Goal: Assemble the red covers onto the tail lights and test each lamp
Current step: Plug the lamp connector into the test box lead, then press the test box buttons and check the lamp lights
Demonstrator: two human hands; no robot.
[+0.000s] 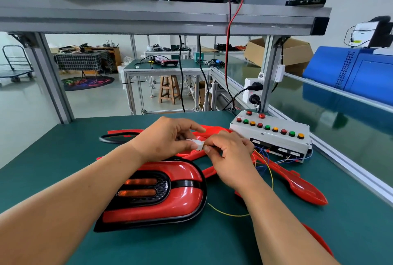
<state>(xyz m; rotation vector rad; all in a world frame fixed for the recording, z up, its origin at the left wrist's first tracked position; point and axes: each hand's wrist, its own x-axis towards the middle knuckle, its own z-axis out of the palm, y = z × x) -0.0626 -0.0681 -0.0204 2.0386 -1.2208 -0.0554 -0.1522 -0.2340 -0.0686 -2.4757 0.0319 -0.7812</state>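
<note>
The glossy red tail light with a black rim and two orange bars (153,196) lies flat on the green bench mat (63,148). The left forearm crosses over its upper left part and hides it, and where its wiring leaves the housing cannot be made out. Just above its far end, the left hand (168,139) and right hand (231,158) meet on a small white plastic connector (196,144). Each pinches one side between thumb and fingertips, so most of the connector is covered and its join cannot be judged. Loose red plastic covers (297,184) lie behind and to the right of the hands, overlapping and partly hidden, so their number is unclear; another is cut off at the lower right. Thin coloured wires (265,158) run from under the right hand toward a white test box with red, green and yellow buttons (270,135), which sits at the mat's right edge. A black rubber loop (114,137) lies left of the hands.
</note>
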